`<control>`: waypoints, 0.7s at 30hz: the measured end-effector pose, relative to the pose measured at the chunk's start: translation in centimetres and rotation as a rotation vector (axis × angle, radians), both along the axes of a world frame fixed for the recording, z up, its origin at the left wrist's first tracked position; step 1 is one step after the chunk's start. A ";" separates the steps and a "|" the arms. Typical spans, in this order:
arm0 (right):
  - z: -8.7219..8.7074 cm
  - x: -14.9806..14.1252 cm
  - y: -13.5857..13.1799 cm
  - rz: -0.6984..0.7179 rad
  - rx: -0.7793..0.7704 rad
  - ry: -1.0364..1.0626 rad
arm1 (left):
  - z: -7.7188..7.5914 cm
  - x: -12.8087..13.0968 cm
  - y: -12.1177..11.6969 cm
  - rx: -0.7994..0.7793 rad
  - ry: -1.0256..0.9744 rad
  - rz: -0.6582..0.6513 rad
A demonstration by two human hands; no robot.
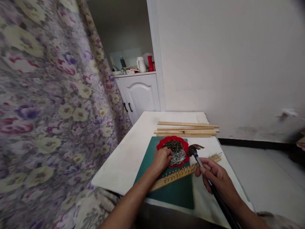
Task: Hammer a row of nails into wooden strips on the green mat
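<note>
left hand [163,157] at the red bowl [169,138] of nails [178,157], grasp hidden; right hand [215,175] grips the hammer [214,192] near its head, perhaps for balance, beside the nail-studded strip [175,176] across the green mat [146,159], which likely shields the counter [126,156].

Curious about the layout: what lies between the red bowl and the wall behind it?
The head view shows wooden strips lying across the table between the red bowl and the wall.

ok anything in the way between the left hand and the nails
Nothing visible: the left hand is at the nails, over the left side of the red scalloped dish. The claw hammer is off to the right.
</note>
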State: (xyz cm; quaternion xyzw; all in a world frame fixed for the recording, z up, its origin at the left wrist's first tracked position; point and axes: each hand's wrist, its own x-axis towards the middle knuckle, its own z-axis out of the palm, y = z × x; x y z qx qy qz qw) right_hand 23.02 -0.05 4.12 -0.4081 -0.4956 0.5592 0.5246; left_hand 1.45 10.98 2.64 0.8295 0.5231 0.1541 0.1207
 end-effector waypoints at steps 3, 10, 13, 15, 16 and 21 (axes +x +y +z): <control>0.3 0.1 0.0 0.002 0.002 0.017 | -0.6 0.2 0.4 -0.005 0.048 0.009; 0.1 -0.2 0.0 0.015 -0.002 0.035 | -0.7 0.5 -0.2 0.012 0.108 0.032; -0.2 -0.4 0.1 0.027 0.001 0.036 | -0.1 0.0 -0.8 0.029 0.105 0.028; -0.4 -0.5 0.1 0.028 0.007 0.030 | 0.5 -0.5 -1.4 0.041 0.096 0.033; -0.5 -0.6 0.1 0.024 0.009 0.024 | 0.7 -0.7 -1.6 0.047 0.089 0.038; -1.0 -1.0 0.1 0.019 0.014 0.020 | 1.1 -1.7 -2.6 0.062 0.042 0.074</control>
